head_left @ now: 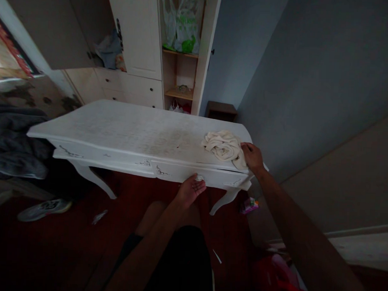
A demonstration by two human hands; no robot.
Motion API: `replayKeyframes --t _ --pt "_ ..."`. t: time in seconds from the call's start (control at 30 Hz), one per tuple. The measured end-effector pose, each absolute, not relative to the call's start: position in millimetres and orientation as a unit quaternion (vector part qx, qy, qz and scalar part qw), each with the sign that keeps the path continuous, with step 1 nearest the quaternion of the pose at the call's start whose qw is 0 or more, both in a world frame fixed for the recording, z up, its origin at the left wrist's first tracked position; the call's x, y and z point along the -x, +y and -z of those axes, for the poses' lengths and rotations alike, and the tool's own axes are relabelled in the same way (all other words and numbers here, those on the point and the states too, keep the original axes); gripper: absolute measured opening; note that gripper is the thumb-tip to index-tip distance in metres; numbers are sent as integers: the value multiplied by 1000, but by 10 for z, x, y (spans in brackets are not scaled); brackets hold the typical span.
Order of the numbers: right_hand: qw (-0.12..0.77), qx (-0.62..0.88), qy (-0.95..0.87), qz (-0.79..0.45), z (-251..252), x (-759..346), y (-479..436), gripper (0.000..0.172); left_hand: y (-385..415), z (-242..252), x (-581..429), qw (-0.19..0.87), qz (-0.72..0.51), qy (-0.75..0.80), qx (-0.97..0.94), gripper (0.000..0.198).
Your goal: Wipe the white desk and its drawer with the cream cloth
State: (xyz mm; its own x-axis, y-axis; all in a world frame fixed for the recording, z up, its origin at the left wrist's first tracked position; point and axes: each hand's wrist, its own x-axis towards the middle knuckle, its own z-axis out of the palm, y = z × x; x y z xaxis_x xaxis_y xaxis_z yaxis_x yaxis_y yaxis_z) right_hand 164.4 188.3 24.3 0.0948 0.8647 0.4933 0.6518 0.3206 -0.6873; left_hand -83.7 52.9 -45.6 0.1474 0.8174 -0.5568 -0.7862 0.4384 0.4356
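Observation:
A white table (127, 126) with carved drawer fronts stands before me, its top smudged with dark grime. At the right drawer (174, 172), my left hand (189, 191) has its fingers closed on the pale knob (199, 178), palm turned up. The drawer's top edge shows a thin dark gap near its right end. A crumpled cream cloth (224, 147) lies on the right end of the tabletop. My right hand (252, 157) pinches the cloth's right edge at the table's corner.
Behind the table are white cabinets (137, 37) and a shelf with plastic bags (187, 30). Dark clothing (16, 143) is piled at the left. A shoe (45, 209), a small pink box (249, 205) and a red bag (275, 278) are on the floor.

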Motion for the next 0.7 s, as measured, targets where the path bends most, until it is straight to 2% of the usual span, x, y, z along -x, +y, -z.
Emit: replayKeyframes --t 0.17,0.43,0.7 --pt "467 575 -661 -116 -276 -1617 1839 43 717 378 798 749 -524 405 -11 27" --pt "459 584 -660 -113 -302 -1610 1828 43 822 425 835 760 -515 396 -20 20" --pt "464 575 -665 -108 -271 -1624 1848 45 873 397 853 761 -499 413 -7 24"
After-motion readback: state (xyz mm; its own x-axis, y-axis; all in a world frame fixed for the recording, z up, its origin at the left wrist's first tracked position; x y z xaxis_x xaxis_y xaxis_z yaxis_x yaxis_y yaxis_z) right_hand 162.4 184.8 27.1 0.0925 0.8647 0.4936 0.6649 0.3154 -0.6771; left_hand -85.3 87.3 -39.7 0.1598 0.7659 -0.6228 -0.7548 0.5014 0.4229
